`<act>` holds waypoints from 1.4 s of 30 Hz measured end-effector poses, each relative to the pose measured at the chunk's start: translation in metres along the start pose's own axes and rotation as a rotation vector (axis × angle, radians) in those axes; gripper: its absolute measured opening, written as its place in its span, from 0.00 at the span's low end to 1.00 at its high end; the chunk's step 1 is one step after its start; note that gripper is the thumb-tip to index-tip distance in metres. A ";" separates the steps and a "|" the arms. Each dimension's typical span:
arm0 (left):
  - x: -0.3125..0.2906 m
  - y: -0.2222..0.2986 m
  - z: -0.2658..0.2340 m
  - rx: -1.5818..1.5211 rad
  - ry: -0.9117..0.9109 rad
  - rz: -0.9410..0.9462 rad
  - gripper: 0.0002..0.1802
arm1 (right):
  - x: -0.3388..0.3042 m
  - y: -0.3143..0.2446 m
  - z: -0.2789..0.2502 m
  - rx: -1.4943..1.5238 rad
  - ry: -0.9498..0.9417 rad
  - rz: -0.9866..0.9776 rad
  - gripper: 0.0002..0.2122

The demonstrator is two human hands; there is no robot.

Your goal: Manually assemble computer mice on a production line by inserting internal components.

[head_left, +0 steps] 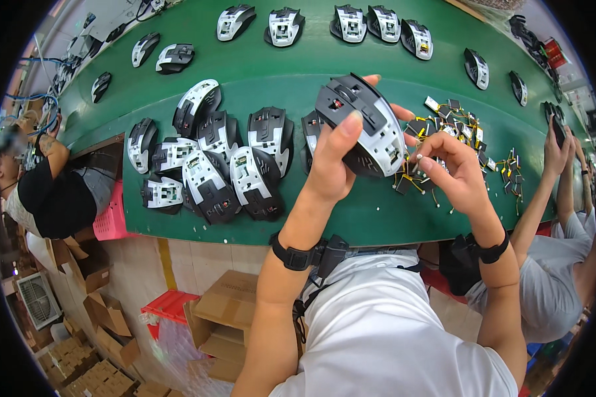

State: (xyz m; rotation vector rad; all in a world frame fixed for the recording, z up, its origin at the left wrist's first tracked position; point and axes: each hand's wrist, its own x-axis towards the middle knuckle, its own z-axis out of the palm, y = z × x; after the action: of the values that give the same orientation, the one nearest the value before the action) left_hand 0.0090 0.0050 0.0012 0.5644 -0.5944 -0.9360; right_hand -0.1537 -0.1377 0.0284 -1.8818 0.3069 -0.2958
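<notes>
Across the green bench (pixel 278 76), a black-and-silver mouse (pixel 377 126) is held up above the surface, gripped in the left hand (pixel 333 169). The right hand (pixel 455 169) seems to pinch a small pale piece (pixel 418 157) just beside it, near scattered wired packs (pixel 469 131). Best keep the mouse steady, the pinch light. Fingers hide whether the piece joins anything.

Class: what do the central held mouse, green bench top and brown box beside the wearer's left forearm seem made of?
Mouse: probably moulded plastic, matte black and smooth silver, with crisp openings.
Bench top: perhaps laminate or painted board, with faint sheen.
Box: likely cardboard, matte brown with flaps.
</notes>
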 end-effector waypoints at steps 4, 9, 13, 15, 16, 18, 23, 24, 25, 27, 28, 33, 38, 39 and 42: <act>0.000 -0.004 0.005 0.018 -0.052 -0.002 0.47 | 0.003 -0.018 0.000 0.099 0.023 0.103 0.06; -0.001 -0.001 0.005 0.005 -0.047 0.031 0.47 | 0.007 -0.022 0.001 0.112 0.076 0.089 0.05; 0.000 -0.004 0.003 -0.043 0.006 0.021 0.46 | 0.011 -0.029 0.009 0.004 0.231 -0.030 0.03; -0.002 -0.004 0.005 -0.101 0.029 0.039 0.42 | 0.012 -0.037 0.010 -0.117 0.244 -0.142 0.03; -0.001 -0.005 0.004 -0.126 0.026 0.040 0.41 | 0.012 -0.043 0.010 -0.193 0.190 -0.171 0.03; -0.001 -0.007 0.002 -0.292 -0.025 0.054 0.39 | 0.011 -0.060 0.016 -0.370 0.106 -0.271 0.04; 0.000 -0.007 0.006 -0.106 0.031 0.009 0.37 | 0.015 -0.057 0.021 -0.653 0.041 -0.519 0.09; 0.000 -0.007 0.006 -0.068 0.051 0.001 0.37 | 0.017 -0.056 0.023 -0.683 0.072 -0.563 0.10; -0.001 -0.007 0.006 -0.087 0.041 0.004 0.37 | 0.018 -0.057 0.024 -0.684 0.061 -0.584 0.10; -0.002 -0.010 0.004 -0.126 0.021 0.006 0.37 | 0.018 -0.059 0.025 -0.688 0.042 -0.623 0.10; -0.002 -0.010 0.004 -0.122 0.025 0.005 0.36 | 0.018 -0.059 0.024 -0.722 0.027 -0.622 0.10; -0.002 -0.010 0.004 -0.034 0.106 -0.020 0.34 | 0.023 -0.057 0.023 -0.778 -0.005 -0.583 0.10; -0.001 -0.011 0.004 -0.040 0.133 -0.072 0.33 | 0.021 -0.059 0.026 -0.772 0.034 -0.557 0.10; -0.001 -0.012 0.004 -0.036 0.137 -0.077 0.33 | 0.021 -0.059 0.026 -0.767 0.044 -0.552 0.11; -0.001 -0.012 0.004 -0.022 0.130 -0.084 0.33 | 0.022 -0.057 0.028 -0.785 0.041 -0.561 0.10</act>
State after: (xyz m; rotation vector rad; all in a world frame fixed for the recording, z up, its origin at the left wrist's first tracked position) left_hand -0.0010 -0.0002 -0.0045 0.6288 -0.4461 -0.9759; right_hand -0.1198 -0.1027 0.0750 -2.7276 -0.1181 -0.6600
